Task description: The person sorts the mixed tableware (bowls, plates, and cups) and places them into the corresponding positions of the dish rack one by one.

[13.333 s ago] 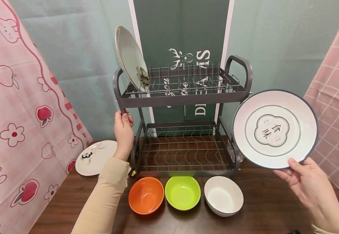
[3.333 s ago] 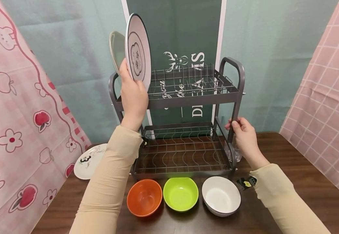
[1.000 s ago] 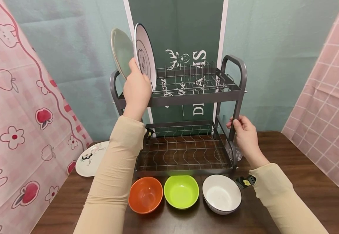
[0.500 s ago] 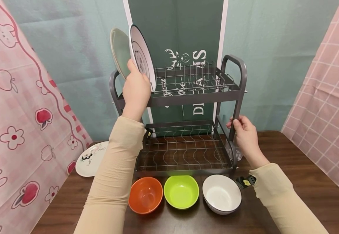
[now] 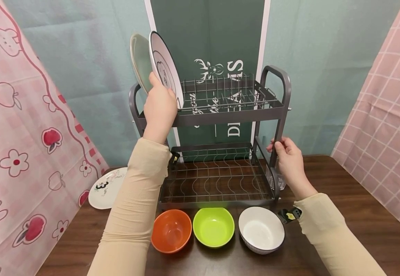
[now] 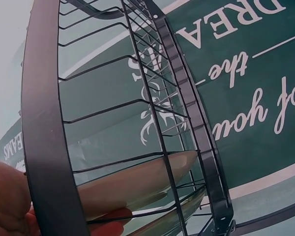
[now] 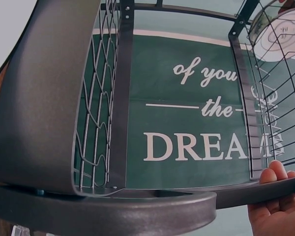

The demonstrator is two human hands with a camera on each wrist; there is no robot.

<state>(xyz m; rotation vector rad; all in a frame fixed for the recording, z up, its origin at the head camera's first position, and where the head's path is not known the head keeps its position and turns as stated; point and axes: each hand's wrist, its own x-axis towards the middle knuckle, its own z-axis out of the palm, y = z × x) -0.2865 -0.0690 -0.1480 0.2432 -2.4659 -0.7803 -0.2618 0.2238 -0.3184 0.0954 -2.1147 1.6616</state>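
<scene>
My left hand (image 5: 160, 105) holds a white dark-rimmed plate (image 5: 167, 71) by its lower near edge. The plate stands on edge in the upper tier of a dark grey two-tier dish rack (image 5: 227, 115), leaning left. Just left of it, a pale green plate (image 5: 140, 57) stands on edge in the same tier. In the left wrist view the undersides of the plates show between the wires, with fingertips (image 6: 110, 227) under the near one. My right hand (image 5: 290, 159) grips the rack's right front post, also seen in the right wrist view.
An orange bowl (image 5: 171, 231), a lime green bowl (image 5: 213, 227) and a white bowl (image 5: 262, 230) stand in a row before the rack. A white patterned plate (image 5: 104, 191) lies at left, partly behind my sleeve. A clear glass object (image 5: 278, 181) stands behind the right post.
Earlier my right hand held the white plate and my left the left post; the plate is now in my left hand on the upper tier. Over the last second its top has tilted left.
</scene>
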